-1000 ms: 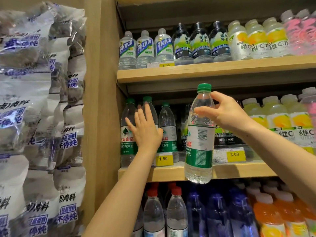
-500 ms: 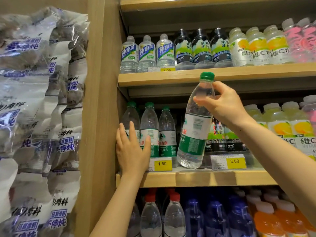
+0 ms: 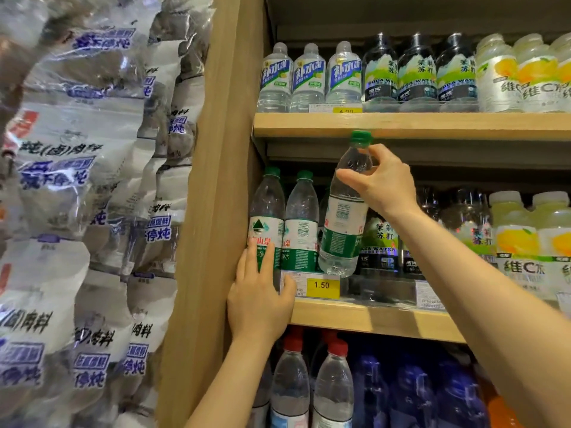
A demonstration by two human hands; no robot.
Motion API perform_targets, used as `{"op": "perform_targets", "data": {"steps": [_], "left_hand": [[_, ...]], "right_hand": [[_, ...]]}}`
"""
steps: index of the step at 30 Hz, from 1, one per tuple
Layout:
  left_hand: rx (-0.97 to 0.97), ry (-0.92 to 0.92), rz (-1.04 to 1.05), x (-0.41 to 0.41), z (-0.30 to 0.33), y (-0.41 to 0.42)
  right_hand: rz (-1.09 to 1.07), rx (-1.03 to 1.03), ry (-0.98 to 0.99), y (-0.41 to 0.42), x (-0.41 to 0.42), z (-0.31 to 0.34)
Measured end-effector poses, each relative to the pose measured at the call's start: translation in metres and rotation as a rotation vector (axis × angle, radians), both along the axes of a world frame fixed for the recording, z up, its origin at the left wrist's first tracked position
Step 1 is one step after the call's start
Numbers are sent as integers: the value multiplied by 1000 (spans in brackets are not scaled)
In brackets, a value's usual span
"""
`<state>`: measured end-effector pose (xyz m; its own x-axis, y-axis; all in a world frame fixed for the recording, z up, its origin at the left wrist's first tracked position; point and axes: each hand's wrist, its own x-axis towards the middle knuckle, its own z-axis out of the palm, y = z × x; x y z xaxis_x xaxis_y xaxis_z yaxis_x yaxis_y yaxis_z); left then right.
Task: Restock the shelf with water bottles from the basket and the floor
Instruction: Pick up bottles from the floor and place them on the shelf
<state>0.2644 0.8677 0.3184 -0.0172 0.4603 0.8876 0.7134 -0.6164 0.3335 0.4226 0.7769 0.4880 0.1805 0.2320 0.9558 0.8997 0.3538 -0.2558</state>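
Two bare arms reaching up from below. Left hand [image 3: 259,291] flat, fingers straight and spread a little, pressed on the front of the first green-cap bottle [image 3: 266,217] at the far left of the middle shelf [image 3: 370,319], thumb by the yellow 1.50 tag [image 3: 323,285]. Right hand [image 3: 383,183] up higher, pinching the neck of a water bottle [image 3: 343,223] between thumb and fingers, just under its green cap. That bottle tilted, cap up and to the right, bottom hanging just above the tag rail at the shelf front, not yet standing on the shelf. Right beside it, to the left, a second green-cap bottle [image 3: 301,220] upright next to the first one, both with white and green labels. To the right on the same shelf, dark soda bottles [image 3: 380,242], then yellow drinks [image 3: 519,230] with pale caps. Under the shelf, red-cap bottles [image 3: 333,384] close to the left arm, blue bottles [image 3: 414,393] beside them, an orange one in the low right corner. Farther up, the top shelf [image 3: 401,125] with three clear bottles with blue labels [image 3: 309,75], then three dark soda bottles, then more yellow drinks. A wood side wall [image 3: 210,211] left of the shelves. Left of that, shiny bags [image 3: 77,211] with blue writing, hung in stacks, blurry, too hard to read well.
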Motion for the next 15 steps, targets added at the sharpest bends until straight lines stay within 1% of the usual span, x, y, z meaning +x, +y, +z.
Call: {"op": "perform_targets", "data": {"steps": [9, 15], "left_hand": [[27, -13, -6, 1, 0, 2], [36, -19, -11, 0, -1, 2]], "right_hand": [[-84, -138, 80, 25, -2, -9], [-199, -246, 35, 44, -10, -23]]}}
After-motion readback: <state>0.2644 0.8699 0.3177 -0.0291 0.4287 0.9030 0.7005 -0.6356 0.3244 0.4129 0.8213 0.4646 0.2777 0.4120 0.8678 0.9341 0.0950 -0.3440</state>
